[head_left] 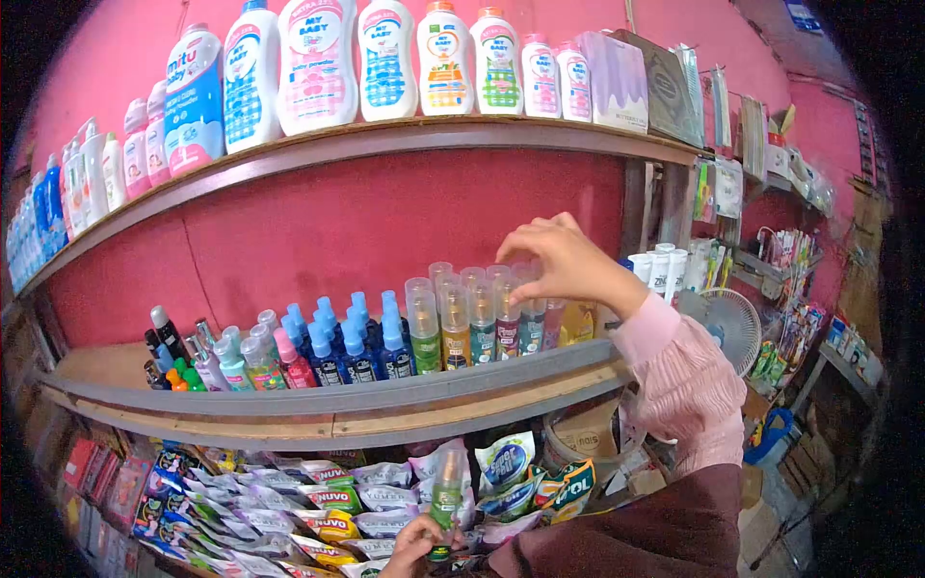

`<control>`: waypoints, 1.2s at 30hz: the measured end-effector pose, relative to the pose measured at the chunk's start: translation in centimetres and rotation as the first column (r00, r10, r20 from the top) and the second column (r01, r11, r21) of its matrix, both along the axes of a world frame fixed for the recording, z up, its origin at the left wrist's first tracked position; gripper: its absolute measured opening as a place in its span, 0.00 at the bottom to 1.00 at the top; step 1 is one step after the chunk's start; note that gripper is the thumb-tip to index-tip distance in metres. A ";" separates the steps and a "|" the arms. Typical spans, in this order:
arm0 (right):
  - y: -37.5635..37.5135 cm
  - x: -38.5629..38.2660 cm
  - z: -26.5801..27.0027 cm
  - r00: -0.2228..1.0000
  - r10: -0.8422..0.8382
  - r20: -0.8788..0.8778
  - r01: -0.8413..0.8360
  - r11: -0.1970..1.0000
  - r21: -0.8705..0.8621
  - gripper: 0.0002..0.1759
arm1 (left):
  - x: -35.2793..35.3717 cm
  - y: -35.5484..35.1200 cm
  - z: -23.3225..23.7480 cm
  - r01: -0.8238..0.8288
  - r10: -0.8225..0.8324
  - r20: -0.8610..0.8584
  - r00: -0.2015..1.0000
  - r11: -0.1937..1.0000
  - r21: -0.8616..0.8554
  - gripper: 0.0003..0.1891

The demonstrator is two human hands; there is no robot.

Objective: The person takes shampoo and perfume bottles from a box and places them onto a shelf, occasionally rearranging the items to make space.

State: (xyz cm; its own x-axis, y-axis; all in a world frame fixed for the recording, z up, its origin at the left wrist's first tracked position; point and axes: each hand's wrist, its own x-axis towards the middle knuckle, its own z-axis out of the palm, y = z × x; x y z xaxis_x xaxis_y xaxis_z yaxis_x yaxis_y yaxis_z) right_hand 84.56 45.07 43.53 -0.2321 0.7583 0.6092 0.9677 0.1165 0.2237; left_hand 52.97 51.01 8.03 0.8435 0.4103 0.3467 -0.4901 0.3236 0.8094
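Note:
My left hand (412,547), low in the view, is closed around a slim green spray bottle (447,501) with a clear cap, held upright in front of the bagged goods. Up at the shelf, my right hand (557,255) reaches over a cluster of body mist bottles with clear caps. Its thumb and fingers curve apart in a C shape close by the caps. Below it stand a dark red mist bottle (507,332) and a teal one (531,332). An orange bottle (456,332) and a green bottle (424,337) stand at the cluster's left.
Blue-capped spray bottles (358,356) and smaller bottles (234,366) line the shelf (289,397) leftward. Baby powder bottles (387,63) fill the upper shelf (424,135). Packed pouches (332,498) lie beneath. A fan (729,328) stands at right, past white tubes (660,272).

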 end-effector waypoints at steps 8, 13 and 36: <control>-1.8 -9.9 -3.1 0.781 0.356 -0.513 -0.521 0.824 -0.221 0.29 | 0.8 0.0 8.5 -0.122 0.105 0.238 0.966 0.991 0.055 0.12; 0.0 -12.5 -6.3 0.720 0.227 -0.656 -0.589 0.700 -0.405 0.30 | 2.0 -0.4 10.4 -0.002 -0.010 0.303 0.953 0.999 0.038 0.17; 0.1 -11.9 2.5 0.407 0.623 -0.669 -0.625 0.724 0.294 0.29 | -1.3 0.4 10.7 -0.347 0.234 0.420 0.877 0.913 0.215 0.46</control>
